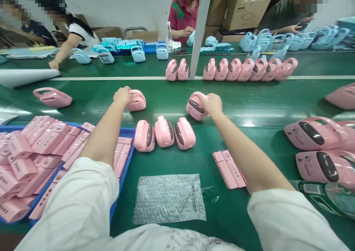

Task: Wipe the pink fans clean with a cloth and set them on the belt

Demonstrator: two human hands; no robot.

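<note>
My left hand (pixel 122 96) is closed on the handle side of a pink handled plastic case (pixel 138 101), at the far part of the green surface. Farther right, my right hand (pixel 214 103) grips another pink handled case (pixel 195 108) by its handle; this one is tilted and shows a dark oval window. Closer to me, between the two hands, three similar cases stand side by side: a left one (pixel 144 136), a middle one (pixel 164 132) and a right one (pixel 185 134). A bubble-wrap pouch (pixel 169 198) lies flat in front of my body.
At left, a blue tray (pixel 128 162) holds several pink box-shaped parts (pixel 52 136). Two pink pieces (pixel 229 169) lie below my right forearm. More pink cases (pixel 310 132) and a green bottle (pixel 327 197) sit at right. Co-workers (pixel 184 18) sit across the line, beyond a post (pixel 199 33).
</note>
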